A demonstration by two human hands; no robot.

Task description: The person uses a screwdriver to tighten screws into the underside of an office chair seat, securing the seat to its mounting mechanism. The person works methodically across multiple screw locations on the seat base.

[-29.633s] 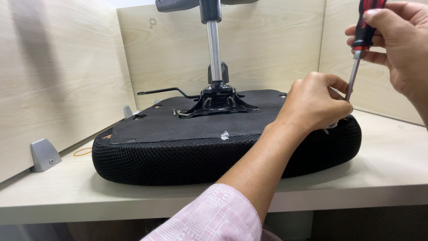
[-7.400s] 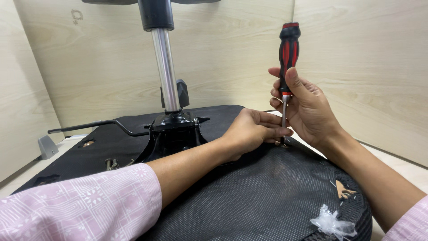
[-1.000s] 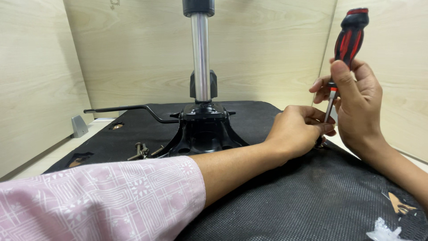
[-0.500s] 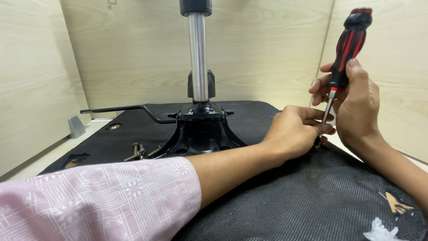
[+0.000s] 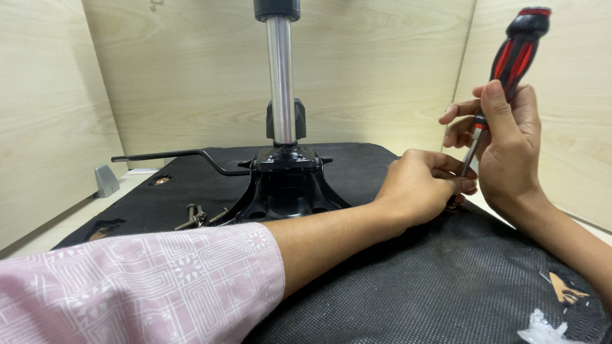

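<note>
An upturned office chair seat (image 5: pixel 408 286) with black mesh underside lies on the desk. Its black metal mechanism plate (image 5: pixel 284 188) and silver gas cylinder (image 5: pixel 281 70) stand upright in the middle. My right hand (image 5: pixel 503 143) grips a red and black screwdriver (image 5: pixel 513 57), held nearly upright with its tip down at the seat's right edge. My left hand (image 5: pixel 421 188) rests on the seat with fingers pinched around the screwdriver's tip; whatever it holds there is hidden. A pink patterned sleeve (image 5: pixel 127 286) covers my left forearm.
Several loose bolts (image 5: pixel 197 216) lie on the seat left of the mechanism. A black lever (image 5: pixel 169 155) sticks out to the left. Wooden partition panels enclose the desk on three sides, with a grey bracket (image 5: pixel 106 180) at the left. Torn mesh and white scrap (image 5: pixel 542 328) show bottom right.
The screwdriver has shifted slightly right and tilted, with my right hand regripping lower on the handle. My left hand stays at the tip.
</note>
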